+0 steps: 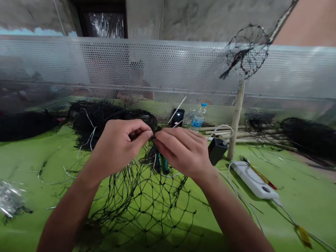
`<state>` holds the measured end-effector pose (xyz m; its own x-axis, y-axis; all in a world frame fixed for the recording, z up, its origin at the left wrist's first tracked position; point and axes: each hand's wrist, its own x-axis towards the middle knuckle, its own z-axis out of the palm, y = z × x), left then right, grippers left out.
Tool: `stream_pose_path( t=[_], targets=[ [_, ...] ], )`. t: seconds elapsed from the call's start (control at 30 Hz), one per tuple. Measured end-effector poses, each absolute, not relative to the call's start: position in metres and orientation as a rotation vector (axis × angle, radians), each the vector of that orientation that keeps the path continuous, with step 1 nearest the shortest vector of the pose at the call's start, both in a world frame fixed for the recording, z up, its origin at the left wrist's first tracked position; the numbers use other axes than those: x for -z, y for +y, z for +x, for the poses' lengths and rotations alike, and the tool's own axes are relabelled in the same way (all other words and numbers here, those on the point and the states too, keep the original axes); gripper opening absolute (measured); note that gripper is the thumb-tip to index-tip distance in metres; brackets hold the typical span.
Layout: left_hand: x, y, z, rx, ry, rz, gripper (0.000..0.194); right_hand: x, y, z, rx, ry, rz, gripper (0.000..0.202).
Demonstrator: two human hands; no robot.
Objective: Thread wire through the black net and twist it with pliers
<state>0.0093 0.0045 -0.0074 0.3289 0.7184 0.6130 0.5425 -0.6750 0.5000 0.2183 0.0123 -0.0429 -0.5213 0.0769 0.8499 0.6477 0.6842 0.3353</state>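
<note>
A black knotted net (151, 204) hangs below my hands over the green table. My left hand (121, 143) pinches thumb against forefinger at the net's upper edge. Right beside it, my right hand (182, 147) has its fingers pressed together on the same dark cord of the net. The fingertips of both hands almost meet, and the exact knot or strand between them is too small to make out. Behind the right fingers, pliers with green and black handles (164, 165) lie partly hidden.
Dark netting (100, 116) is heaped behind my left hand. A water bottle (199, 118) and a phone (178, 117) stand at the back. A wooden post (236, 119) carries a net hoop (248, 52). To the right lies a white power strip (255, 179); a perforated metal panel (182, 69) runs behind.
</note>
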Motion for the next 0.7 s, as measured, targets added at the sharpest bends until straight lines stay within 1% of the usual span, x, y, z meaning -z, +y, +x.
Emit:
stream_pose_path(
  t=[0.07, 0.37, 0.53, 0.7],
  targets=[
    [0.0048, 0.0023, 0.0085, -1.232, 1.136, 2.317, 0.02, 0.0464, 0.0139, 0.2195, 0.895, -1.976, -0.5, 0.021],
    [0.0032, 0.003, 0.0042, -1.086, 1.066, 2.139, 0.024, 0.0508, 0.0132, 0.218, 0.986, -1.935, -0.438, 0.028],
    [0.0034, 0.0034, 0.0053, -1.126, 1.026, 2.249, 0.019, 0.0512, 0.0154, 0.2167, 0.978, -1.898, -0.443, 0.027],
    [0.0038, 0.0072, 0.0046, -1.102, 1.073, 2.322, 0.019, 0.0539, 0.0196, 0.2152, 1.003, -1.929, -0.483, 0.025]
  ],
)
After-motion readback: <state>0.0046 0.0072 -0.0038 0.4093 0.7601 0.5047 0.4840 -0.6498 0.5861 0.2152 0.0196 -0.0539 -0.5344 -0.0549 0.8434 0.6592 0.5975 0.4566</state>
